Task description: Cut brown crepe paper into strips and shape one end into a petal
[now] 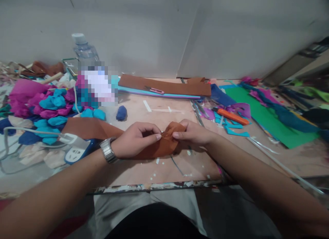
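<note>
Between my two hands is a long strip of brown crepe paper (151, 150), gathered and crumpled at its right end. My left hand (137, 139), with a metal watch on the wrist, pinches the paper between thumb and forefinger. On the right end, the fingers and thumb of my right hand (191, 133) close round the gathered bunch. The rest of the strip runs left behind my left wrist, spreading out flat near the power strip (77, 153). A small dark blue paper bundle (121, 113) lies beyond my left hand.
Pink, blue and cream paper bundles (51, 105) pile up at left by a plastic bottle (84, 50). At the back, folded brown paper (167, 85) bears a small pink cutter (156, 91). Scissors (197, 112), an orange cutter (232, 116) and a green sheet (269, 119) lie at right.
</note>
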Demonstrator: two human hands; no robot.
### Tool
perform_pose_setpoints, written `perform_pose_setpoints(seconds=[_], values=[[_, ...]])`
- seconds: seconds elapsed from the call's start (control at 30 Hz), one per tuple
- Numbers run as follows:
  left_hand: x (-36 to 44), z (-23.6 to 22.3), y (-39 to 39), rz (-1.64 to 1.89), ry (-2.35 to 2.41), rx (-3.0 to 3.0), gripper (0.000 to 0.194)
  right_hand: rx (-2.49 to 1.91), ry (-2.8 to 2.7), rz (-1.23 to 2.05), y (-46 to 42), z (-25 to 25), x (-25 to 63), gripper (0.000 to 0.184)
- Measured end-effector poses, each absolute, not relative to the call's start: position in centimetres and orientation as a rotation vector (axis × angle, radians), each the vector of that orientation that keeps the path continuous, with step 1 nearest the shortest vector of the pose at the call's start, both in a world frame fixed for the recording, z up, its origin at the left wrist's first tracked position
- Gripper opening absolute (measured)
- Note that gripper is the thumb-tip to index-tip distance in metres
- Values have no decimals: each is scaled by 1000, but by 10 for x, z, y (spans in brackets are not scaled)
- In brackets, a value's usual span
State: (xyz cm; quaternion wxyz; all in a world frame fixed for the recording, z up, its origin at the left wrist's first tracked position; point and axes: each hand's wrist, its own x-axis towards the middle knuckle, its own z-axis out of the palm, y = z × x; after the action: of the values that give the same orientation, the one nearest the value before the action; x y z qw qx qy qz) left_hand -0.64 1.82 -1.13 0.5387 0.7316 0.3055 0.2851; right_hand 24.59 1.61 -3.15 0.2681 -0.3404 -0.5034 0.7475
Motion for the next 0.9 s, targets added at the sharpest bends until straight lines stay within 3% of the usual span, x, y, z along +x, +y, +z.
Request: perform_pose_setpoints(seconds=[0.5, 0.9], values=[[-9, -13, 17, 664, 707, 1773, 15, -881, -1533, 1947, 23, -27, 251, 44], [-9, -11, 17, 521, 751, 1910, 17, -854, -1747, 1645, 21, -22, 246, 28]])
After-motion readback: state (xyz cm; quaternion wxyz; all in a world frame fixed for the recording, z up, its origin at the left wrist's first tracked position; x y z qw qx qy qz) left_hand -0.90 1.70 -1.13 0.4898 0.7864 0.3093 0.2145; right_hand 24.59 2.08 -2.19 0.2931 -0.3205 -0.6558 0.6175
